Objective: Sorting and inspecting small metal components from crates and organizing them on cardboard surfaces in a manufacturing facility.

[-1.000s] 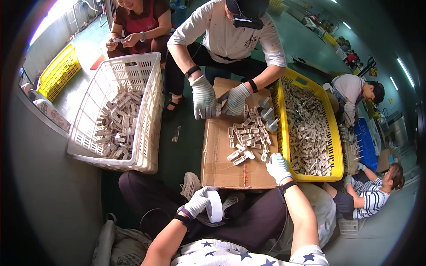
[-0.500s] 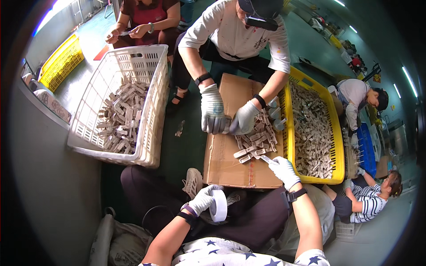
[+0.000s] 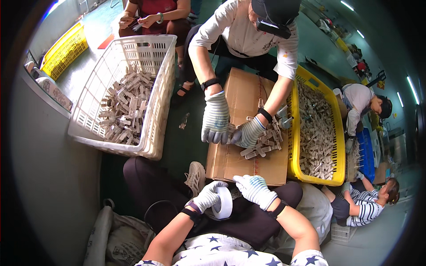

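Observation:
My left hand (image 3: pixel 207 196), in a pale knit glove, is closed around a wide roll of white tape (image 3: pixel 225 205) above my lap. My right hand (image 3: pixel 256 190), gloved too, is just right of the roll by the near edge of a cardboard box (image 3: pixel 222 165). Its fingers are pinched together; what they hold, if anything, is hidden. On the box lies a heap of small pale plastic pieces (image 3: pixel 268 144). Across from me a co-worker's two gloved hands (image 3: pixel 228 126) meet over the box, beside the heap.
A white crate (image 3: pixel 153 148) of similar pieces stands left, and a fuller yellow crate (image 3: pixel 339 170) right of the box. Small clear cylinders (image 3: pixel 285 119) sit between heap and yellow crate. A stray piece (image 3: pixel 183 121) lies on the floor. Other people work behind and to the right.
My right hand has drawn back from the heap toward the tape roll; the pale piece at its fingertips no longer shows. My left hand keeps the roll. The co-worker's hands remain over the box.

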`<state>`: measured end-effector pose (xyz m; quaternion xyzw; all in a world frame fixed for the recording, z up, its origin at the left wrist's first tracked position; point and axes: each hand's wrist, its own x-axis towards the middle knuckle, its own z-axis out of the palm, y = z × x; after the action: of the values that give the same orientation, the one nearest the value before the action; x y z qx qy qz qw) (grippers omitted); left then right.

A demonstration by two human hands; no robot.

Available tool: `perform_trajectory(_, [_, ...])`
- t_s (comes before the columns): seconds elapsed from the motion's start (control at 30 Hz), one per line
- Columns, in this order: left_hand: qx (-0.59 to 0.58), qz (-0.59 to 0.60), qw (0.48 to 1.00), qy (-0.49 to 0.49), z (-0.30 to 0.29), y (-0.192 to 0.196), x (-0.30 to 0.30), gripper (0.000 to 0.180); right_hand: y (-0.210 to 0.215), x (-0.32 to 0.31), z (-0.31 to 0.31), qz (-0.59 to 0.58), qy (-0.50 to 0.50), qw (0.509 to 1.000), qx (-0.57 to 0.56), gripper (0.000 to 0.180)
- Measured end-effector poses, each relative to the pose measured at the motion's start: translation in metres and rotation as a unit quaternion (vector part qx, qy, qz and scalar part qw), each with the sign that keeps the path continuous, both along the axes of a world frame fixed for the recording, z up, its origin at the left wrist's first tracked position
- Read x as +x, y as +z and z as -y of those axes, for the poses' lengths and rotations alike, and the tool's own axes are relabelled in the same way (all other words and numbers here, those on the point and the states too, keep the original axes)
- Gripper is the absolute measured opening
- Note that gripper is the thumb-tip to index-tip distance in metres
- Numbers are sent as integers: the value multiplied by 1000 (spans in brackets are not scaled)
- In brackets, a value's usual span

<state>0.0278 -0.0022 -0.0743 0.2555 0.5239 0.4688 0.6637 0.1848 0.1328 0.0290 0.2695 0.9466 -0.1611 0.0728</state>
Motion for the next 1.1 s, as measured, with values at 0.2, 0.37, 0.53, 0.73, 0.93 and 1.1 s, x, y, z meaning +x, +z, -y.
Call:
perform_trajectory(0.2, [-5, 12, 1000, -2, -2, -7, 2, 59, -25, -16, 4, 68, 27, 993, 97, 23])
perform_trajectory(0.37, [26, -22, 998, -57, 8, -7, 14, 57, -27, -15, 2, 50, 57, 992, 105, 22])
perform_trajectory(0.53, [-12, -16, 998, -61, 3, 21, 2, 56, -36, -4, 0, 19, 58, 993, 102, 23])
perform_trajectory(0.73, [12, -3, 999, -42, 3, 34, 0, 53, -30, 4, -13, -28, 57, 996, 70, 22])
perform_trajectory(0.93, [53, 24, 998, 2, -3, 44, -6, 43, -3, 55, -71, -11, -146, 980, 131, 39])
perform_trajectory(1.1, [143, -82, 986, 31, -20, 58, -2, 60, -7, 56, -26, -319, -154, 935, -20, 61])
